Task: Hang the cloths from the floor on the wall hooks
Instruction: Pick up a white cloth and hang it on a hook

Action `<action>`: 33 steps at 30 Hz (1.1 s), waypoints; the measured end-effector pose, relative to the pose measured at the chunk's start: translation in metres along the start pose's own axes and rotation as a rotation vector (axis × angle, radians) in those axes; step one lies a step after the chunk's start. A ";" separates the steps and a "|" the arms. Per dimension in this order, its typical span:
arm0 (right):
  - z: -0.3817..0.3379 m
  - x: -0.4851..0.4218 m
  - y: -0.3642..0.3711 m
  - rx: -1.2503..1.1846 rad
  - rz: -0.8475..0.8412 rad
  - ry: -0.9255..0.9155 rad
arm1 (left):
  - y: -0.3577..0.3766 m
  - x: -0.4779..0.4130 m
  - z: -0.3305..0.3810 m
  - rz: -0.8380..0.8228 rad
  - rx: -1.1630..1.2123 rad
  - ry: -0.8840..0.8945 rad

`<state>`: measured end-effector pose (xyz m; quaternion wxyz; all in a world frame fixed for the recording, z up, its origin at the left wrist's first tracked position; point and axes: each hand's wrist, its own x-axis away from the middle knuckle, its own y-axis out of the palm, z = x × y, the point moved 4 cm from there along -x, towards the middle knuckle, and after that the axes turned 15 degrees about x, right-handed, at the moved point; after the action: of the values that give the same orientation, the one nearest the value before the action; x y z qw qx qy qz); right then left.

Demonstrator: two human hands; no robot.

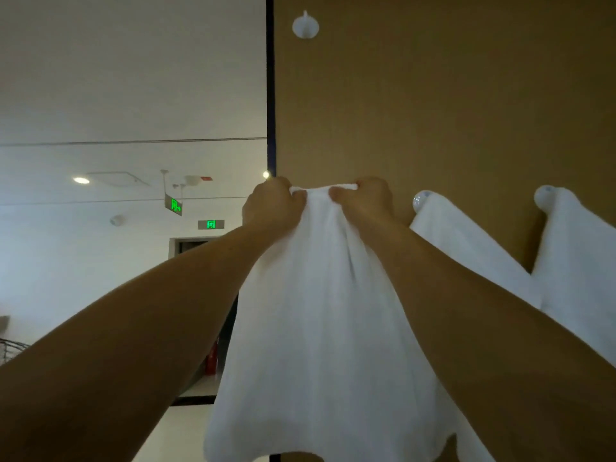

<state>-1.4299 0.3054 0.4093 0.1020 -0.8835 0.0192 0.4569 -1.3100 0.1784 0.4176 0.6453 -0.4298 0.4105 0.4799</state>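
left hand (271, 205) gripping white cloth (320, 311) top edge | right hand (365, 200) gripping it too | below empty hook (305, 26)

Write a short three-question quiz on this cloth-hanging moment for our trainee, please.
1. True or false: the left hand and the right hand both grip the top edge of the held cloth.
2. How many cloths besides that one hang on the brown wall?
3. The bare hook is: A) above the hands, B) below the hands, C) covered by a cloth.
Key: 1 true; 2 two, the nearer hung cloth and the farther hung cloth; 3 A.
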 end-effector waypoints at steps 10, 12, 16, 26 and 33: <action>0.007 0.011 0.014 0.099 -0.237 0.173 | 0.011 0.019 -0.024 -0.246 0.187 -0.448; 0.003 0.013 0.014 0.191 -0.260 0.136 | 0.009 0.022 -0.023 -0.283 0.185 -0.499; -0.007 0.024 0.006 0.540 -0.037 -0.103 | 0.007 0.030 -0.014 -0.135 -0.112 -0.220; -0.001 0.068 0.007 0.554 0.041 -0.418 | 0.004 0.067 -0.007 -0.104 -0.003 0.312; 0.004 0.071 0.008 0.211 -0.349 -0.191 | 0.005 0.061 -0.007 -0.312 0.334 -0.172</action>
<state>-1.3925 0.3029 0.3483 0.2727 -0.8106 -0.0959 0.5092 -1.3030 0.1887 0.3576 0.8064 -0.3329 0.3564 0.3345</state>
